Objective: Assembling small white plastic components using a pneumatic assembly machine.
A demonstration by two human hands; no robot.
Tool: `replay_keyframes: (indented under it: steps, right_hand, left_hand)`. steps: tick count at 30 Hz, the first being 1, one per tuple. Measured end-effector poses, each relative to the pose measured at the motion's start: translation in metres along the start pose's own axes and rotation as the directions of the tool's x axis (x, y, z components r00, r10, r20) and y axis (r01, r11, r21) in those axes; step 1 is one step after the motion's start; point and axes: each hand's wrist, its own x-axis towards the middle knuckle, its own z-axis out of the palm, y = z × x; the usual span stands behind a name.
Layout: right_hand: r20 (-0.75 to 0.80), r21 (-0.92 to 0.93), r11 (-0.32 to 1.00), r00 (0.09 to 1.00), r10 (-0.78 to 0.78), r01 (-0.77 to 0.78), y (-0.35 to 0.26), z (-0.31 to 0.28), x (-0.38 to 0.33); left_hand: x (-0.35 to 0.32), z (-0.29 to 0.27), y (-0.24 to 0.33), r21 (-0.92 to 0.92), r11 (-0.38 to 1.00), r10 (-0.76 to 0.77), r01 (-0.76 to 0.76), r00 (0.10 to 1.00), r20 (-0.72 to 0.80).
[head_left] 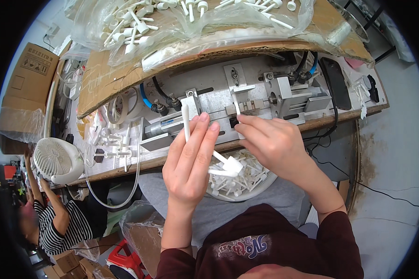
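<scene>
My left hand is raised in front of me with a white plastic stick held upright between its fingers, and another white piece juts from its palm side. My right hand reaches to the metal fixture on the bench, fingertips pinching a thin white stick that stands in the fixture's slot. A white bowl full of several white plastic sticks rests on my lap below both hands.
A clear bag of white plastic pieces lies on cardboard above the fixture. A small white fan stands at left, a dark phone at right. Another person in a striped top sits at lower left.
</scene>
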Motion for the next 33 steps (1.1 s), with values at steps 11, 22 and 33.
replay_keyframes:
  steps: [11, 22, 33]
  right_hand:
    - [0.189, 0.835, 0.508, 0.978, 0.09, -0.209, -0.009, -0.019, -0.018]
    - [-0.137, 0.156, 0.986, 0.988, 0.072, -0.05, 0.005, 0.016, -0.021]
    - [-0.068, -0.187, 0.982, 0.998, 0.005, -0.018, -0.002, 0.013, -0.002]
  left_hand:
    - [0.003, 0.004, 0.007, -0.017, 0.989, 0.147, -0.146, 0.985, 0.088]
    - [-0.005, -0.005, 0.012, -0.425, 0.84, -0.352, 0.337, 0.935, 0.044]
    - [-0.019, 0.0, 0.011, -0.679, 0.632, -0.391, 0.375, 0.91, 0.139]
